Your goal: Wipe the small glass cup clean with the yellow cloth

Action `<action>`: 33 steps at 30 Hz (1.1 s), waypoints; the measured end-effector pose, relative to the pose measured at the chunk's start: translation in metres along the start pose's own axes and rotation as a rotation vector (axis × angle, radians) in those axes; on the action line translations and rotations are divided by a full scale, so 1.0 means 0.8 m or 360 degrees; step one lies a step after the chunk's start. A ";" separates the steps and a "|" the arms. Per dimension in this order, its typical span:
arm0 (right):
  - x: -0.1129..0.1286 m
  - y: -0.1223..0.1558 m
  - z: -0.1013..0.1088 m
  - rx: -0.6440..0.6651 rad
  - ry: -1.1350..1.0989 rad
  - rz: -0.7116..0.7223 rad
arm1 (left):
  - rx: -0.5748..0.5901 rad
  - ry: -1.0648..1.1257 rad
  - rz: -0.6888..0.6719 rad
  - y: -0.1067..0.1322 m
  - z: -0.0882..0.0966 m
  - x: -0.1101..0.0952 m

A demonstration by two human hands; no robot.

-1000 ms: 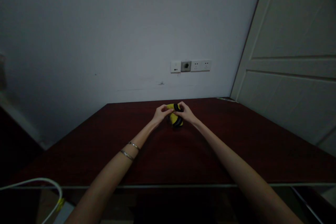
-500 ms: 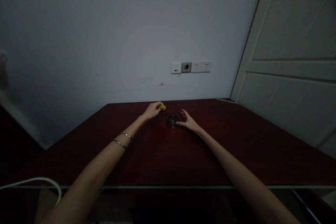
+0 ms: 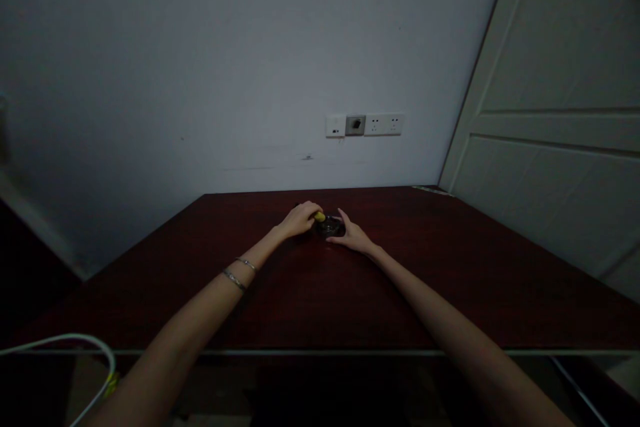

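Observation:
Both my arms reach out over a dark red table [image 3: 450, 280] in dim light. My left hand [image 3: 299, 219], with two bracelets on its wrist, is closed around a small yellow piece [image 3: 319, 216], of which only the tip shows. That tip rests against a small dark round object [image 3: 330, 227] lying on the table. My right hand [image 3: 350, 233] cups the round object from the right side, fingers curved against it. Most of the yellow piece is hidden inside my left fingers.
A pale wall stands behind the table with a row of sockets [image 3: 365, 125]. A white door [image 3: 560, 133] fills the right side. A white cable [image 3: 80, 353] loops below the table's near left edge.
A second ago both hands held the yellow-and-black thing together. They parted, the left carrying the yellow piece away, and now the left has brought it back to the dark round part.

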State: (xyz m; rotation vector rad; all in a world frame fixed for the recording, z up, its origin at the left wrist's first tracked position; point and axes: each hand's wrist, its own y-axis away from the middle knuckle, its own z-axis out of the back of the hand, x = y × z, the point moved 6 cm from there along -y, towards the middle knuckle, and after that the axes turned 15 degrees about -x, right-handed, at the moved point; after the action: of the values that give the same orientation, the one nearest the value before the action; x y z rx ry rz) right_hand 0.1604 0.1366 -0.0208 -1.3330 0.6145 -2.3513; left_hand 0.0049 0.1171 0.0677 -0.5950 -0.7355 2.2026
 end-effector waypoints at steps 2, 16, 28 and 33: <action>0.002 0.000 -0.001 0.0004 0.0020 0.0025 | 0.0028 -0.0021 -0.0004 0.000 0.000 -0.003; 0.003 0.002 0.001 -0.0008 0.0089 0.0007 | 0.0209 -0.0244 0.0134 -0.002 0.005 0.023; 0.007 0.003 0.004 -0.0029 0.0062 0.0000 | 0.0126 -0.0066 0.0231 -0.009 -0.001 0.018; 0.008 0.003 0.007 -0.0059 0.0046 -0.0005 | 0.0189 -0.0042 0.0247 0.000 0.000 0.026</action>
State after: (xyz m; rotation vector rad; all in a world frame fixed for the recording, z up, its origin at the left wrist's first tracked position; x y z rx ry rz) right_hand 0.1620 0.1298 -0.0151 -1.3189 0.6679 -2.3761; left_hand -0.0077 0.1328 0.0639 -0.5805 -0.5841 2.3822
